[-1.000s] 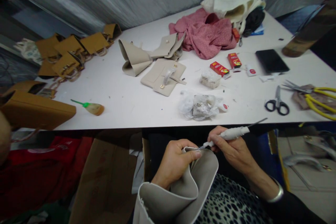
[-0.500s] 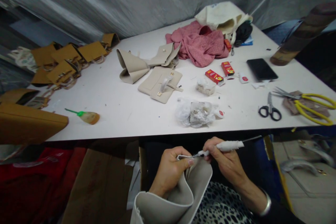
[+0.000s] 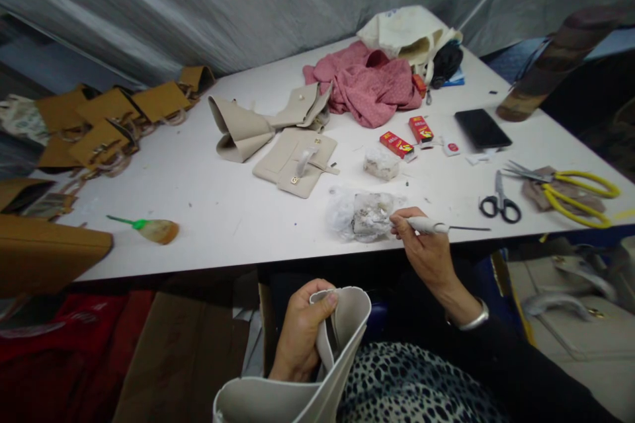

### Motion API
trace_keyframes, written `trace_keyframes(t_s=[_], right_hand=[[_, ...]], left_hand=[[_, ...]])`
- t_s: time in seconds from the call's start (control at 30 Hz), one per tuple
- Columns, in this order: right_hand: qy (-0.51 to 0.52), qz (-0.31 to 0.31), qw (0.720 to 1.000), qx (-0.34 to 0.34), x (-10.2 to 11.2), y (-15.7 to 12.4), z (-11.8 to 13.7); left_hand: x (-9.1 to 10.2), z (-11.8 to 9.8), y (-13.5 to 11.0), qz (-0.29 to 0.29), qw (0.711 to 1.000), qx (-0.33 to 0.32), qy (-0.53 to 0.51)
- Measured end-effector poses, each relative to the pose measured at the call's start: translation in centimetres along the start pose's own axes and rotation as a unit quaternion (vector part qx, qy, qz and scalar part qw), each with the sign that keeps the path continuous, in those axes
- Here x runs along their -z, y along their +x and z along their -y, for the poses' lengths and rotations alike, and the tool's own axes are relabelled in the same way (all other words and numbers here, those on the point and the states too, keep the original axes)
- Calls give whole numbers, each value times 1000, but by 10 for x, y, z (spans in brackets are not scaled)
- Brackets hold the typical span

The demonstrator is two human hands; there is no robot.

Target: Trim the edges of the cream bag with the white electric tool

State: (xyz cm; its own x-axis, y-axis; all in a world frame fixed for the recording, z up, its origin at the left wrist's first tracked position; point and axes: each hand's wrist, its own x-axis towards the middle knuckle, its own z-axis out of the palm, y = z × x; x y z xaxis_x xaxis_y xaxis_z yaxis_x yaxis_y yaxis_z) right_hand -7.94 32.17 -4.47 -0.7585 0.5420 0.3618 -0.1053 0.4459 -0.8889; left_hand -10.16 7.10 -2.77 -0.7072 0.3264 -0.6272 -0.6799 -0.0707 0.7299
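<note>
My left hand (image 3: 302, 330) grips the edge of a beige bag piece (image 3: 347, 317) between thumb and fingers, held below the table's front edge. The piece is curved open and hangs towards the bottom of the view. Over the table edge, my right hand (image 3: 424, 248) is closed round a white-handled tool (image 3: 426, 225) with a thin metal rod sticking out behind. Its front tip is at a stained whitish block in clear plastic (image 3: 370, 215); my fingers partly hide the contact. A second wrapped block (image 3: 381, 164) lies just behind.
Flat beige bag parts (image 3: 297, 162) lie mid-table, with brown bags (image 3: 106, 109) at the left. A green-tipped squeeze bottle (image 3: 159, 231) is at front left. Red boxes (image 3: 397, 145), a black phone (image 3: 483, 129), scissors (image 3: 501, 201) and yellow-handled shears (image 3: 578, 192) lie to the right.
My right hand has lifted the tool away from the beige bag piece and brought it up to the wrapped block on the table. My left hand keeps the piece, lowered slightly and shifted left.
</note>
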Motion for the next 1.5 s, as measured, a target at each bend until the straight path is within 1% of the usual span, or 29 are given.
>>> trace_keyframes(t_s=[0.17, 0.3, 0.37, 0.47, 0.53, 0.6, 0.67, 0.7, 0.73, 0.77, 0.8, 0.83, 0.9, 0.93, 1.03, 1.13, 1.27, 1.5], right_hand=[[-64, 11, 997, 47, 0, 6, 0], [-125, 46, 988, 82, 1, 11, 2], [-178, 67, 976, 109, 1, 15, 5], [-260, 99, 947, 160, 1, 21, 11], [-274, 115, 937, 181, 2, 24, 13], [-248, 109, 945, 185, 4, 23, 15], [-169, 80, 970, 152, 7, 15, 20], [-105, 69, 986, 113, 9, 9, 23], [-26, 69, 995, 60, 10, 1, 27], [56, 84, 995, 1, 10, -7, 31], [131, 111, 984, -58, 10, -16, 35], [190, 143, 966, -106, 9, -24, 39], [253, 196, 934, -161, 7, -37, 46], [267, 211, 924, -176, 6, -41, 48], [278, 222, 913, -200, 4, -47, 49], [278, 230, 910, -202, 3, -47, 47], [277, 249, 909, -186, 2, -43, 48], [241, 264, 923, -144, 2, -36, 55]], left_hand=[[2, -2, 0, 2, 1000, 8, 9], [-1, -10, -4, 2, 1000, 15, 25], [-4, -14, -7, 3, 999, 18, 34], [-8, -18, -10, 3, 999, 18, 41], [-9, -19, -11, 8, 999, 16, 50], [-9, -19, -13, 14, 998, 18, 60], [-8, -18, -13, 25, 997, 23, 68], [-8, -18, -14, 33, 997, 26, 71], [-8, -18, -14, 42, 996, 28, 74], [-8, -18, -14, 51, 995, 30, 75], [-7, -18, -13, 57, 995, 32, 76], [-7, -18, -13, 63, 994, 34, 77], [-7, -19, -12, 74, 993, 42, 77], [-7, -19, -11, 81, 993, 45, 76], [-7, -21, -11, 98, 991, 54, 73], [-8, -21, -12, 105, 990, 60, 73], [-10, -21, -13, 105, 990, 58, 71], [-13, -20, -14, 91, 992, 55, 66]])
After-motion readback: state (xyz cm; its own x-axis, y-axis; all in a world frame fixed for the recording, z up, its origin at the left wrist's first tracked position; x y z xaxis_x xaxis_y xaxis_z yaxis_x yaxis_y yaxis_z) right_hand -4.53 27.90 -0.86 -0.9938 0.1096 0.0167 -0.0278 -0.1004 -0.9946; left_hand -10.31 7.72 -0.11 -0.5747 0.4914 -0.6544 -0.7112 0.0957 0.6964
